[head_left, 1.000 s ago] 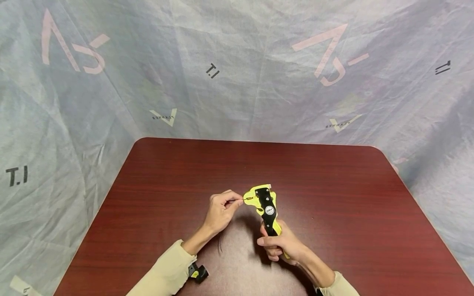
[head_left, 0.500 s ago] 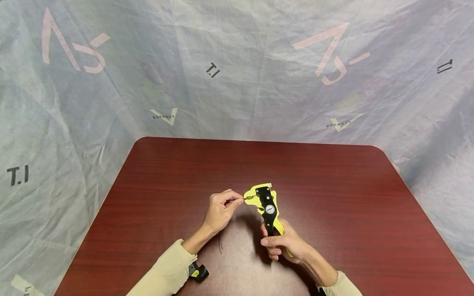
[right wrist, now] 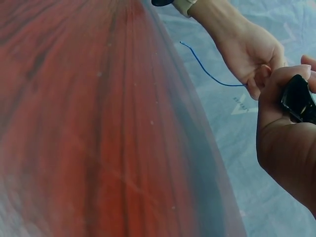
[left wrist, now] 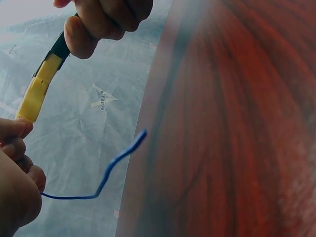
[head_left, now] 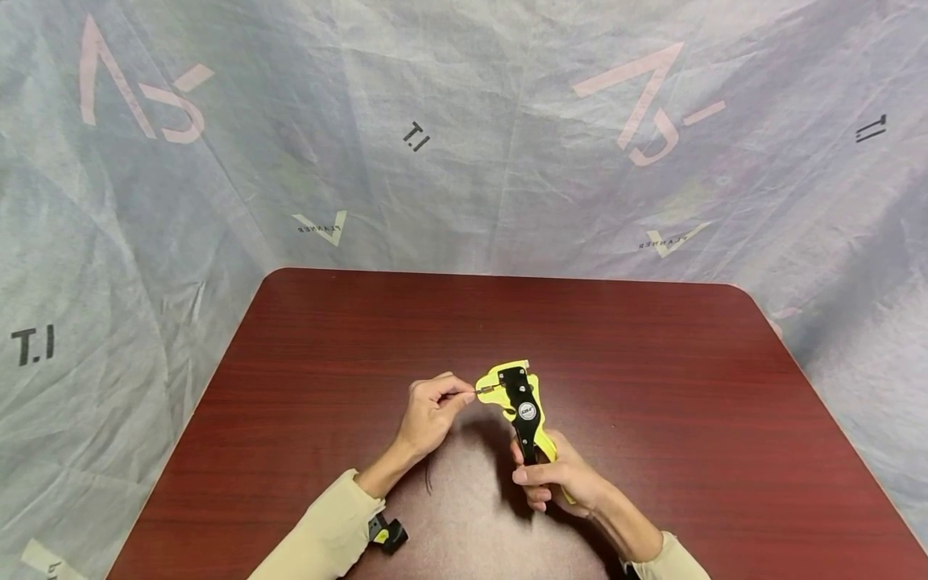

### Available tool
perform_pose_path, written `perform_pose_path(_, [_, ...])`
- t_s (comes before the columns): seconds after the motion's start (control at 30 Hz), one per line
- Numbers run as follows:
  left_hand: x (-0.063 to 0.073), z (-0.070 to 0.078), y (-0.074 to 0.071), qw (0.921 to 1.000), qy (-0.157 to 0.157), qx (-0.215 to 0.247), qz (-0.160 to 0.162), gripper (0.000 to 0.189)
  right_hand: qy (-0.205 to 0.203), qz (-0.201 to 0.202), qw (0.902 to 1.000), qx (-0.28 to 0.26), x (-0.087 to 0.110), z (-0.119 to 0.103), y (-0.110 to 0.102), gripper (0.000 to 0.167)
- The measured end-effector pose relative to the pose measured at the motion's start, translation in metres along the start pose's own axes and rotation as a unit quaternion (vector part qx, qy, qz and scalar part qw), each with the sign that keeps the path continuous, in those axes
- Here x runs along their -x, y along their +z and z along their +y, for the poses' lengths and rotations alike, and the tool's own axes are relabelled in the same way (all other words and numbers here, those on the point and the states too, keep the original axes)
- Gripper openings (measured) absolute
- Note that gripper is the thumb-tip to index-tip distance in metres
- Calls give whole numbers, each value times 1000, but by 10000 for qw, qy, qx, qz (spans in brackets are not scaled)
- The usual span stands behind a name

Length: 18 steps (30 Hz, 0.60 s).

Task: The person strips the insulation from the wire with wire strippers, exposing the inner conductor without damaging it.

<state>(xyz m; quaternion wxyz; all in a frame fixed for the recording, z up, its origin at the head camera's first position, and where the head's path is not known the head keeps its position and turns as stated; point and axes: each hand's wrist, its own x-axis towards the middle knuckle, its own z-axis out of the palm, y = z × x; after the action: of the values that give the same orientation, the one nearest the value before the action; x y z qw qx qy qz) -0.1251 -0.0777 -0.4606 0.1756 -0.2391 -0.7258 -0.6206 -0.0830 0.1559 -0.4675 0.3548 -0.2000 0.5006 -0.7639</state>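
Note:
In the head view my right hand [head_left: 564, 477] grips the handles of a yellow and black wire stripper [head_left: 527, 412], its head raised above the table. Thumb and fingers of my left hand [head_left: 429, 415] pinch a thin wire just at the left edge of the tool's yellow head. The left wrist view shows that wire as blue [left wrist: 108, 173], its loose tail bending out below the left fist. How far the other end reaches into the tool is hard to tell. Only the black handle end [right wrist: 297, 101] shows in the right wrist view.
A dark red wooden table [head_left: 348, 330] with rounded far corners lies beneath both hands. Grey printed cloth [head_left: 464, 161] hangs behind and at the sides. A black wrist camera [head_left: 391, 534] sticks out from the left sleeve.
My right hand has shifted slightly to the right on the handles over the last second. The left hand and the wire stripper's head have hardly moved.

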Motion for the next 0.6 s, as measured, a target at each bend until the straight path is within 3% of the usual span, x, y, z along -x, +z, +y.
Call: perform_pose_path(0.6, [2, -3, -3, 9999, 133, 35, -63, 9, -19, -69, 10000, 42, 0, 1, 1, 15])
